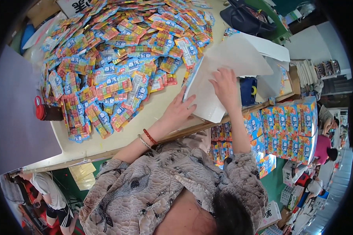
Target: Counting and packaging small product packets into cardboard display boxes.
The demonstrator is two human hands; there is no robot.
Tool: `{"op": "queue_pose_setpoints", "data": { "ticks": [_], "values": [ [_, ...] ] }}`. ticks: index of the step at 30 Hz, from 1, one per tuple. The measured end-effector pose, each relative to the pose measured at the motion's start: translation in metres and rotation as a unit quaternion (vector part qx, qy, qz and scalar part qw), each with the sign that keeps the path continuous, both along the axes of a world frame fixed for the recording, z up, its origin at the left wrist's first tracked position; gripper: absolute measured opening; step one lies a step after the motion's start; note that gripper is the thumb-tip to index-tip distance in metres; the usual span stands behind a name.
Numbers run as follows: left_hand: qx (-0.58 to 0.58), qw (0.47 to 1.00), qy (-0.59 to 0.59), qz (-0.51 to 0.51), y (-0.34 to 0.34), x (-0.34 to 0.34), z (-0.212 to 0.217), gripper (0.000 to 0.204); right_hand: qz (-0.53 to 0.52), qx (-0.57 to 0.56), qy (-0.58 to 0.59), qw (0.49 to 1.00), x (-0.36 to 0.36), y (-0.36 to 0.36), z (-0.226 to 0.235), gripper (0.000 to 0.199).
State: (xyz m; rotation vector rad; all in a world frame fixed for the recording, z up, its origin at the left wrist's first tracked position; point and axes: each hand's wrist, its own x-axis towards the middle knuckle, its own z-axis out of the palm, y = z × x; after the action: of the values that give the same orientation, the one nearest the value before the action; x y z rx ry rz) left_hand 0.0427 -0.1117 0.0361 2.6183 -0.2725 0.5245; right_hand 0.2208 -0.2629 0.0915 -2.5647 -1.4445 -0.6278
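Dark hair (232,214) is nearest, at five o'clock. Toward one o'clock, white sheets (241,53) lie under the person's spread right hand (225,87); the left hand (178,111), apart from it, meets their eight-o'clock edge.

You show 2 hands: 1 left hand (179,111) and 1 right hand (226,87). You wear 1 red bead bracelet (149,136) and 1 silver bangle (143,141). You have 1 red-lidded jar (53,112) and 1 dark handbag (245,17). Your blister packets (113,86) and white paper sheets (223,53) overlap too much for you to count.
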Motion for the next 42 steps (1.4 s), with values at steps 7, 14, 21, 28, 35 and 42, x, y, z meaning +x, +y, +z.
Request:
{"op": "queue_pose_setpoints", "data": {
  "ticks": [7, 14, 21, 28, 35, 42],
  "values": [
    [0.050, 0.996, 0.048, -0.051, -0.030, -0.004, 0.021, 0.017, -0.337, 0.268, 0.246, 0.868, -0.047, -0.078, -0.034, 0.048],
    [-0.054, 0.978, -0.138, -0.147, -0.024, 0.015, 0.059, 0.029, -0.269, 0.339, 0.429, 0.793, -0.062, -0.151, -0.003, 0.040],
    [-0.264, 0.898, -0.196, -0.294, -0.022, 0.065, 0.047, 0.015, -0.350, 0.276, 0.320, 0.836, -0.069, -0.144, 0.016, 0.035],
    [0.032, 0.995, -0.089, 0.024, 0.023, 0.169, -0.036, 0.048, -0.364, 0.229, 0.347, 0.833, -0.060, -0.139, 0.007, 0.038],
    [0.385, 0.922, 0.018, -0.048, 0.092, 0.200, -0.038, 0.059, -0.254, 0.240, 0.273, 0.896, -0.014, -0.086, -0.020, 0.045],
    [0.358, 0.931, -0.008, -0.069, 0.151, 0.152, -0.026, 0.049, -0.349, 0.138, 0.270, 0.887, 0.014, -0.048, -0.002, 0.053]
  ]
}}
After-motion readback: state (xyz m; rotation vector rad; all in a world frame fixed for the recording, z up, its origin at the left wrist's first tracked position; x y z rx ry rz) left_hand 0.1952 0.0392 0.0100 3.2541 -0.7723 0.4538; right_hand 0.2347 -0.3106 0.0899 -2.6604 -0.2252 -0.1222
